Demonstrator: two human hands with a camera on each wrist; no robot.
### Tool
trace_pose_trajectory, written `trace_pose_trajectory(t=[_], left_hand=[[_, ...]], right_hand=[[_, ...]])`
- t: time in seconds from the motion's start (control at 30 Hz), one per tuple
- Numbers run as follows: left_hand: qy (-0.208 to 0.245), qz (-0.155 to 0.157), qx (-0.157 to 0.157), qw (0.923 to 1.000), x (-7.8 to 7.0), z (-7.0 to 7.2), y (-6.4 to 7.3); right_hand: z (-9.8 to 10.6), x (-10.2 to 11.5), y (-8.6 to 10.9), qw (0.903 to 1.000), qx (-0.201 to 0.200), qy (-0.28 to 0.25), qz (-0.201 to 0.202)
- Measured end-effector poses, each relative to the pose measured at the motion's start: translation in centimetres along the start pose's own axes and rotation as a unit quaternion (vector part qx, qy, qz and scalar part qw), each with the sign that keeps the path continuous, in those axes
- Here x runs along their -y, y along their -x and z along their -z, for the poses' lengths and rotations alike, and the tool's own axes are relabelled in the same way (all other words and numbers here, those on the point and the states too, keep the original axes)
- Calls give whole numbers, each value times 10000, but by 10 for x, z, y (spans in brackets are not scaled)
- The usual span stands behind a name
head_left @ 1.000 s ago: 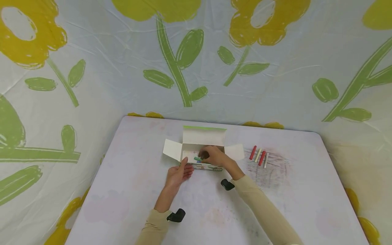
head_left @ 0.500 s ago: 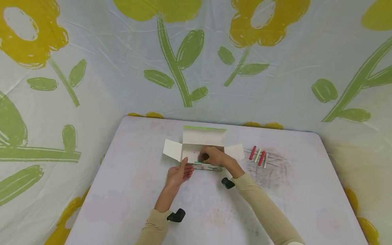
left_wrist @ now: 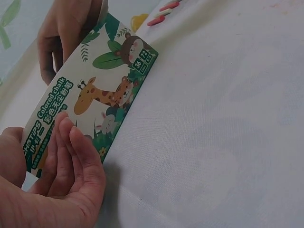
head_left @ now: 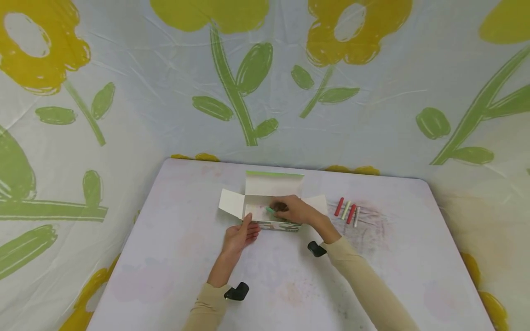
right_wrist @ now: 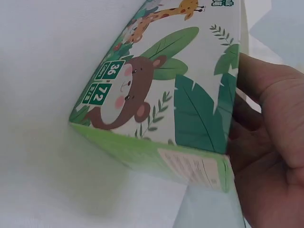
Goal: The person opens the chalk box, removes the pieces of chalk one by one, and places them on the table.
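Note:
An open cardboard box of colored chalk [head_left: 277,225] sits mid-table with its flaps spread, animals printed on its front. My left hand [head_left: 237,239] steadies it at the front left corner. In the left wrist view, the left thumb [left_wrist: 10,156] lies at the box's top edge and the fingers rest against the printed face. My right hand [head_left: 299,210] reaches in over the front wall and pinches a green chalk stick [head_left: 270,210] above the inside of the box. The right wrist view shows the right hand [right_wrist: 275,128] behind the box wall, its fingertips hidden.
Several chalk sticks, red [head_left: 351,214], pale yellow [head_left: 346,210] and white [head_left: 357,217], lie side by side to the right of the box. Dark chalk smudges mark the white table [head_left: 186,193] around them. A flower-printed curtain [head_left: 165,92] hangs behind.
My right hand dipped lower into the box, hiding the green chalk, then rose slightly with the green stick showing at its fingertips. The left hand stays at the box corner.

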State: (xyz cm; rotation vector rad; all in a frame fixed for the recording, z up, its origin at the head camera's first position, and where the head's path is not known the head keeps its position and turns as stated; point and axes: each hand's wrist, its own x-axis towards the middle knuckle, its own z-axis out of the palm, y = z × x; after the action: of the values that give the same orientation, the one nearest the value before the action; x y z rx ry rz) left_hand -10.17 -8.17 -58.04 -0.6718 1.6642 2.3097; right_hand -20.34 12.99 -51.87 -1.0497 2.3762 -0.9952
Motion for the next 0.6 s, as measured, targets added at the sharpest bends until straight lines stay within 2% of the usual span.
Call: trace_pose_trajectory(t=[0.2, 0.4, 0.6], left_hand=[[16, 6, -10, 10000, 0, 0, 0], [-23, -30, -30, 10000, 0, 0, 1], [11, -41, -4, 10000, -1, -1, 1]], right_hand=[[7, 2, 10, 9973, -629, -368, -20], [19, 3, 21, 9894, -1305, -599, -219], [30, -2, 32, 9812, -1718, -803, -369]])
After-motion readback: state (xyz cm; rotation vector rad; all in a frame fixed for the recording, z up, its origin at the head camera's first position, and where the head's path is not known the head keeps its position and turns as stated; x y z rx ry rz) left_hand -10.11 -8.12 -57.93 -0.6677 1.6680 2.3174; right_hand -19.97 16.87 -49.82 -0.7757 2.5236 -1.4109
